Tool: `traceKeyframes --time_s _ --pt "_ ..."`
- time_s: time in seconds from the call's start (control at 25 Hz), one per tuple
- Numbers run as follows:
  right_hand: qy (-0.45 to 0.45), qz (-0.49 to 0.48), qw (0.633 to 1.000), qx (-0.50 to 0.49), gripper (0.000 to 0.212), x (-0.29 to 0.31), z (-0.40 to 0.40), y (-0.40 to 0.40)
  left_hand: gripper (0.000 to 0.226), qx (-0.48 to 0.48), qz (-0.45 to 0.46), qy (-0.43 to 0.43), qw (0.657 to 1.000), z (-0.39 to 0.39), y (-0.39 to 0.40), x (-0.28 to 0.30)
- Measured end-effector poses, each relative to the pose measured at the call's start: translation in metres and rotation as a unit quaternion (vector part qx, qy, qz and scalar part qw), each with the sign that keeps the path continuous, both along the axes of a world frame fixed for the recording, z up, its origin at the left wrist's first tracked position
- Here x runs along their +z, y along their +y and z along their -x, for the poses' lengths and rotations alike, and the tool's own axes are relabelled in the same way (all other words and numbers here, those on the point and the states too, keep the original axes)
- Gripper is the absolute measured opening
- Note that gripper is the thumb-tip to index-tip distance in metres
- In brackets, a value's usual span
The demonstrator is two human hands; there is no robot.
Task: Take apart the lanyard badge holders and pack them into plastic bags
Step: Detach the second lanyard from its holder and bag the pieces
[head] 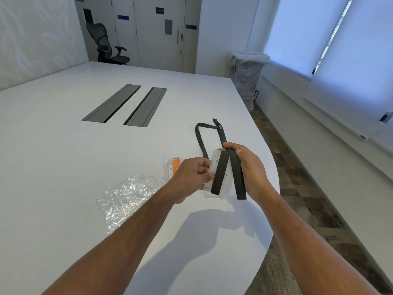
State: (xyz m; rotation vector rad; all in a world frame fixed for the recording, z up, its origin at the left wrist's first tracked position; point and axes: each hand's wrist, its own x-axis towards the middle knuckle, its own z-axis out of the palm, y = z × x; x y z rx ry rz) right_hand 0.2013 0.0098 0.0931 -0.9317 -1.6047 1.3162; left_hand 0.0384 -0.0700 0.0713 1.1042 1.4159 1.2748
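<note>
A clear badge holder (214,167) with a white card inside is held above the white table (85,156), near its right edge. My left hand (191,175) pinches its left side. My right hand (248,167) grips the black lanyard strap (221,175), whose two folded lengths hang across the front of the holder. The rest of the strap loops away over the table behind my hands. Left of my left hand lies a small plastic bag with an orange lanyard (176,165) inside. Several empty clear plastic bags (125,196) lie crumpled nearer to me on the left.
Two grey cable slots (125,105) are set into the table's middle. The curved table edge (274,188) runs just right of my hands, with patterned floor beyond. A lined bin (248,75) stands at the table's far right corner, and a black office chair (106,45) at the far end.
</note>
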Motion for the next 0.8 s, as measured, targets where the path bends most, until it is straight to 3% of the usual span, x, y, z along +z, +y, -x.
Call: traceKeyframes --time_s 0.16,0.36,0.64,0.8 --pt "0.085 0.077 0.993 0.029 0.035 -0.013 -0.003 0.002 0.019 0.007 -0.015 0.0 1.0 0.004 0.001 0.002" --pt "-0.006 -0.006 0.997 0.08 0.038 -0.024 -0.002 0.0 0.018 0.026 -0.04 -0.018 0.999 0.007 0.003 0.008" --pt "-0.023 0.008 0.998 0.055 0.033 -0.034 0.007 -0.015 0.015 0.072 -0.078 -0.067 0.992 0.009 0.007 0.015" --pt "-0.057 -0.011 0.997 0.052 0.019 -0.042 0.009 -0.022 0.018 0.125 -0.086 -0.075 0.986 0.012 0.012 0.013"
